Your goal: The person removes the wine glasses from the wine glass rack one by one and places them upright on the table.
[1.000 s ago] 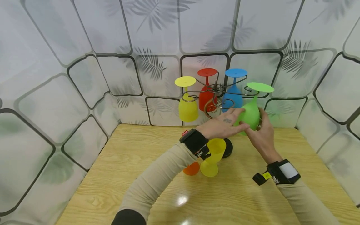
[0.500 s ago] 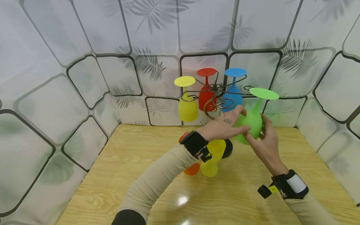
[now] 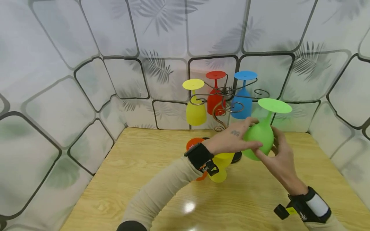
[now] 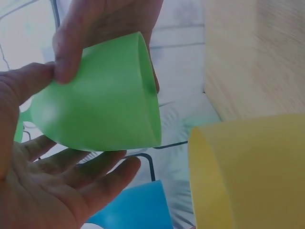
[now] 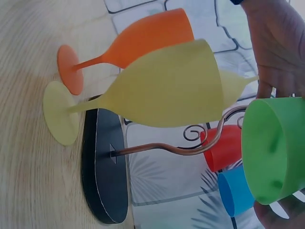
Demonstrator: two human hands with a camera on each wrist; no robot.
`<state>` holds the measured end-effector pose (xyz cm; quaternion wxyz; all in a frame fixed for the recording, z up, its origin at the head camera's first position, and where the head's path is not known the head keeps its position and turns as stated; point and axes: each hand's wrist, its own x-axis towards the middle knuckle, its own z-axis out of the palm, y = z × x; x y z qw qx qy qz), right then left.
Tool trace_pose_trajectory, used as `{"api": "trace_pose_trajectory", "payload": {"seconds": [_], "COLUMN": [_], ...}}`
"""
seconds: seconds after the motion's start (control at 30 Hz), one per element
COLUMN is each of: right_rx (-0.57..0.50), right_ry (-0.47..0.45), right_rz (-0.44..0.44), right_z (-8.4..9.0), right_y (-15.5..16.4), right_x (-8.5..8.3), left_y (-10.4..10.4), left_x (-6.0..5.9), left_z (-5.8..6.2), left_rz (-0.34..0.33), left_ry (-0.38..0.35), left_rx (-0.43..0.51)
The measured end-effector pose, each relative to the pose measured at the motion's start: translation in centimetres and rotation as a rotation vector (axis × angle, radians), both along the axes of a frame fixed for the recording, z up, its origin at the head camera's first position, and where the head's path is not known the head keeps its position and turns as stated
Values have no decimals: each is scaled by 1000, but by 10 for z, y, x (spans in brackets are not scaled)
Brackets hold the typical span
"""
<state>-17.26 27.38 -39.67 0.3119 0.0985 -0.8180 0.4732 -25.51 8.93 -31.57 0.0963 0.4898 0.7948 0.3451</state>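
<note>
On the wooden table, nearest to the person, a yellow glass stands upright, and an orange glass stands just behind it to the left; the left forearm crosses in front and hides a part of both. A little farther, above the table, both hands carry a green glass upside down, with its flat round foot on top and its mouth turned down and toward the person. The left hand presses on the left side of the bowl with the fingers curved around it, and the right hand supports the bowl from the right and below with curved fingers. The glass is plain matte green, tilted, and free of the rack. Behind it, near the far wall, is a metal rack on a black base. A yellow hanging glass, a red glass and a blue glass hang there upside down.
</note>
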Motion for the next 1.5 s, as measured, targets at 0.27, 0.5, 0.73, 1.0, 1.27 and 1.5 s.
{"api": "trace_pose_trajectory", "payload": {"seconds": [0.27, 0.5, 0.73, 1.0, 1.27, 1.5], "right_rx": [4, 164, 482, 652, 682, 520], "right_ry": [278, 616, 955, 1010, 948, 876], "right_rz": [98, 14, -104, -6, 159, 199], "right_z": [-5, 10, 9, 5, 8, 11], "right_y": [16, 19, 13, 21, 15, 10], "right_x": [7, 2, -8, -3, 0, -2], "left_y": [-4, -11, -19, -15, -19, -23], "left_x": [8, 13, 17, 17, 15, 14], "left_z": [-3, -4, -5, -5, -8, -7], "left_rz": [-22, -20, -19, 6, 1, -63], "left_ry": [-49, -37, -55, -73, -110, -61], "left_rx": [84, 76, 89, 95, 137, 197]}}
